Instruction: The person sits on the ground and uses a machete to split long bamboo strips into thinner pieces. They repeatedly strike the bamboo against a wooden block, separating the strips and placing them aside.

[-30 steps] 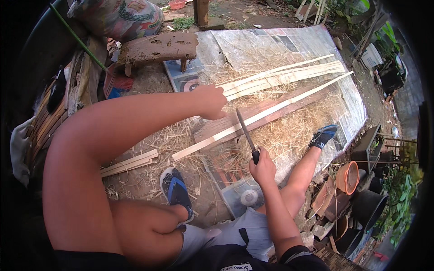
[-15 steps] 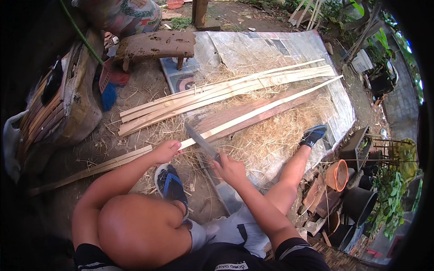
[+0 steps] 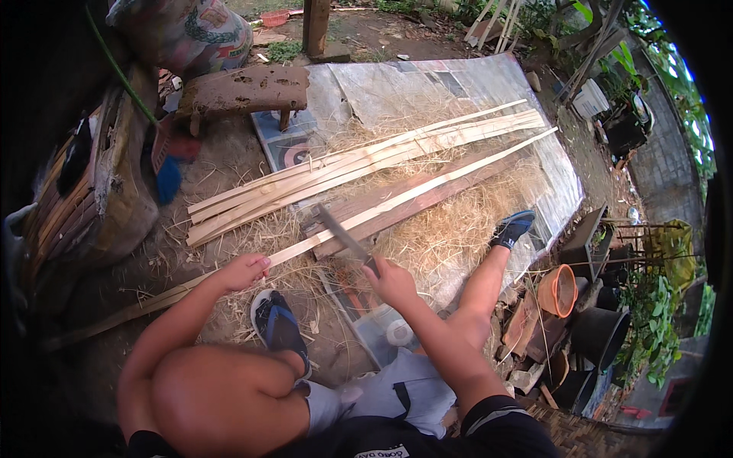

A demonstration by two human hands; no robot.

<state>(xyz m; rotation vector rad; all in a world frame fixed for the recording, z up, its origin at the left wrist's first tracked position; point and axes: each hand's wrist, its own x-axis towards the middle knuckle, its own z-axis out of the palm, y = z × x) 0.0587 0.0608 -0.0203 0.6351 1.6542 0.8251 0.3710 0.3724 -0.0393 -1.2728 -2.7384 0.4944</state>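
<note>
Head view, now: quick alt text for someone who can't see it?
A seated person's left hand presses a long bamboo strip on straw-covered ground, while the right hand holds a knife with its blade at the strip. More split strips lie just beyond, near a wooden stool.
</note>
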